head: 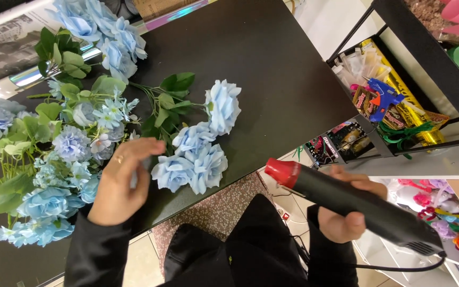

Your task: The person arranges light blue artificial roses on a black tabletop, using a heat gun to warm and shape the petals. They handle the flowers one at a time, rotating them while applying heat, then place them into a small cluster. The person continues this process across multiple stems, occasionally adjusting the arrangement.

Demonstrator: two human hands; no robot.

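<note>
Heat gun [354, 204], black with a red nozzle, is gripped in the right hand [346, 210], whose fingers are closed round the middle of its body. It is held off the near edge of the desk [272, 69], above the lap. Its long axis is seen to run from lower right to upper left, with the nozzle turned toward the blue roses [195, 159] that lie on the desk up and to the left of it; a gap is left between nozzle and petals. A cord is trailed from its rear end.

The left hand [120, 183] is held open over the desk just left of those roses, fingers loosely spread and blurred; whether a stem is touched cannot be told. This hand is the nearer one to the flowers. More blue flowers with green leaves [54, 154] are spread across the left of the desk.

To the right, a black wire shelf [426, 50] is stood, in which a blue glue gun [381, 98], gold-wrapped packets and green wire are kept.
</note>
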